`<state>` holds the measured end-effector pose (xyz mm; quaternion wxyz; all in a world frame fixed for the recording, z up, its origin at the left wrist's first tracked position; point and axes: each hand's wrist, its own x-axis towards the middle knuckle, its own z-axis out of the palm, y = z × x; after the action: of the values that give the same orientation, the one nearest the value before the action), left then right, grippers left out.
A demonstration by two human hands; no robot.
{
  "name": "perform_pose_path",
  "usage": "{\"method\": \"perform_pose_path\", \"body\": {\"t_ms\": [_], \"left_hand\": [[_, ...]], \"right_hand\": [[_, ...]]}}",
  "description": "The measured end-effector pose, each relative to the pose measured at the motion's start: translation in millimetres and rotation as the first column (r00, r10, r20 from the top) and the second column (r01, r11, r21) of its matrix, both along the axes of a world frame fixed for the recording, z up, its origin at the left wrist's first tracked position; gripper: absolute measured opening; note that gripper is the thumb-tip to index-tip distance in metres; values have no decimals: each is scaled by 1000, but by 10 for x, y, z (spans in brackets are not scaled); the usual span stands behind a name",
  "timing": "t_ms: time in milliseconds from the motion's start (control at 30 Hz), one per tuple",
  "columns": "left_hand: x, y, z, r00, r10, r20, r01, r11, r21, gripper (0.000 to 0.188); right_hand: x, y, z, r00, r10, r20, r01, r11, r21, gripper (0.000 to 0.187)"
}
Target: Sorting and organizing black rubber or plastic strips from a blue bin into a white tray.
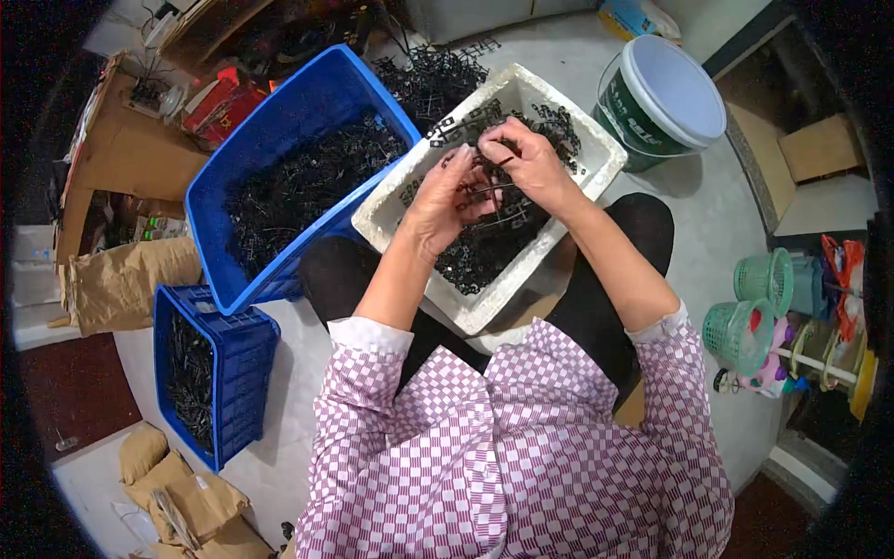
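Observation:
Over a white foam box, my left hand and my right hand are close together. Both are closed on a thin black plastic sprue with small square loops, whose end sticks out left of my fingers. The right thumb and fingers pinch it; the left fingers curl around it from below. The exact grip point is partly hidden by the fingers. Many similar small black parts fill the box beneath, which rests between my legs.
A large blue bin of black pieces stands at the left, touching the foam box. Nearer is a blue crate. Black pieces heap on the floor behind. A lidded green bucket stands far right, green baskets at right.

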<state>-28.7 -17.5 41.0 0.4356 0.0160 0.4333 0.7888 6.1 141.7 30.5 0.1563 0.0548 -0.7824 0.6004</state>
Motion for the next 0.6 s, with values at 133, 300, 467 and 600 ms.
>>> {"method": "perform_pose_path", "body": {"t_ms": [133,300,467,600], "left_hand": [[86,99,-73,998,62,32,-57,990,-130,32],[-4,60,-28,964,264,-16,-263,953,-149,33],[-47,-7,-13,937,336,-100,-348,922,-169,34],[13,-14,-8,940,310,-140,-333,921,-199,34]], "right_hand": [[-43,-54,-45,986,-13,167,27,996,-81,24],[-28,66,115,916,9,402,214,835,-507,41],[43,158,92,899,44,437,225,807,-546,49],[29,-53,1,928,-5,372,120,950,-287,45]]}}
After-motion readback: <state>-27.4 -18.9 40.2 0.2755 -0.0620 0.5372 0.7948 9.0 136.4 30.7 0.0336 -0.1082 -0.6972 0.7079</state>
